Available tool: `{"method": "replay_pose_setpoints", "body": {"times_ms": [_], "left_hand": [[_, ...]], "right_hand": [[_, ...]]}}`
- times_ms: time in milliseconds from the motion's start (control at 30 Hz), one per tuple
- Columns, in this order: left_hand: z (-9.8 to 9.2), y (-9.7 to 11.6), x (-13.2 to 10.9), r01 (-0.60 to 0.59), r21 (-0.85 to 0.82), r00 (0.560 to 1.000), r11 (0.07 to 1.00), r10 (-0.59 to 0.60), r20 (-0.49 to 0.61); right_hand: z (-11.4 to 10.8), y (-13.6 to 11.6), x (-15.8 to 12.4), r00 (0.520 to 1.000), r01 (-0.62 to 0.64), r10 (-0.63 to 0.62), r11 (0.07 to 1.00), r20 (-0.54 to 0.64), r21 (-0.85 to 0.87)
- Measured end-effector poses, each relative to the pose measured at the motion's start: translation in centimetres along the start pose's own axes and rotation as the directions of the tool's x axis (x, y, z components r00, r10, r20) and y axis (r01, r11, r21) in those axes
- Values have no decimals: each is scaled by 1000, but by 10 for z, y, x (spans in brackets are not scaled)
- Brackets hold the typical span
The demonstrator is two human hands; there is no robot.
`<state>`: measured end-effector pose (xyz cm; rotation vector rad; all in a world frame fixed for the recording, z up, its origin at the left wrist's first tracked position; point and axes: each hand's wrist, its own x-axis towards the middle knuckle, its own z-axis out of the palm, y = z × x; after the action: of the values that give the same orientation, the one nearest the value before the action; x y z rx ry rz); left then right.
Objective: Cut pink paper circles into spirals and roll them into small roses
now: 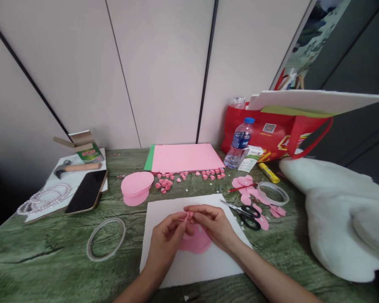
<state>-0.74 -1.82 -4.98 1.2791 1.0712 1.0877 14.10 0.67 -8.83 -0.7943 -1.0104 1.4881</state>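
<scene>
Both hands meet over a white board [173, 273] on the table. My left hand [169, 231] pinches a small pink paper piece [189, 215] from the left. From the right, my right hand [213, 221] grips the same piece between thumb and fingers, partly hiding it. Under the hands lies a larger pink paper shape [196, 245] with rounded edges. Black-handled scissors [251, 216] rest at the board's right edge, their blades partly open. Beyond the board sit several small folded pink paper pieces [164, 185] in clusters.
Left are pink paper circles [137, 185], a tape roll [89, 246], a phone [86, 191], a hammer [78, 167] and pearl strands [47, 198]. Behind lies a pink paper stack [188, 156]. Right stand a water bottle [240, 143], red bag [278, 130] and white plush [334, 210].
</scene>
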Motion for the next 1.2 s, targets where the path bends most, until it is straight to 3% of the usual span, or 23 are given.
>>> {"method": "replay_pose_setpoints", "body": {"times_ms": [467,1200], "left_hand": [[2,-2,0,71,6,997,997,-71,43],[-1,-6,2,70,-56,998,996,-70,3]], "right_hand": [[-1,2,1,998,22,-22,1000,-52,2],[-1,4,0,1000,-10,10,999,2,31]]}}
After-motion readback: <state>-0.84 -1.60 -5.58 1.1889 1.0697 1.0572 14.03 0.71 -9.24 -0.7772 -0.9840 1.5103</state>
